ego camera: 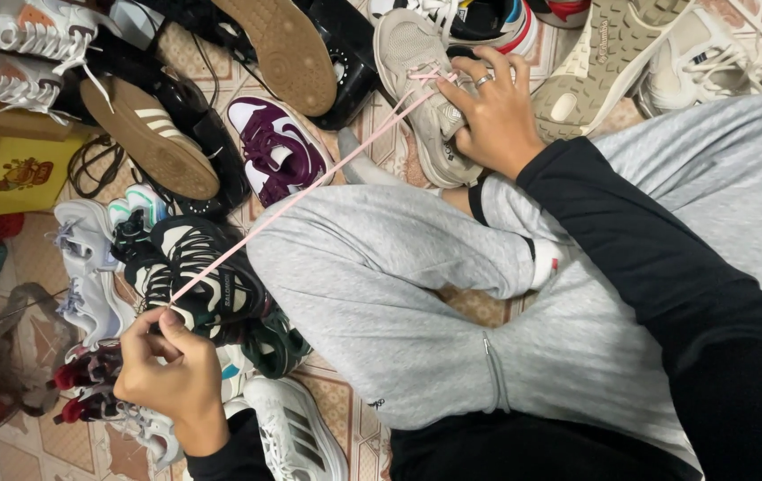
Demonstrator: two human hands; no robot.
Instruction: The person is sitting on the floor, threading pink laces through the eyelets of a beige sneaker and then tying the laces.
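A beige sneaker (417,80) lies on the tiled floor in front of my crossed legs in grey sweatpants (399,294). My right hand (492,111), with a ring on one finger, presses down on the sneaker and grips it at the lacing. A long pink shoelace (310,187) runs taut from the sneaker's eyelets down to my left hand (167,365). That hand pinches the lace's free end between its fingertips, just above a black and white sneaker (198,267).
Many shoes lie about on the floor: a purple and white sneaker (274,147), a brown sole with stripes (149,134), white sneakers (296,432) by my knee, and upturned soles (603,53) at the far side. A yellow box (16,174) stands at the left.
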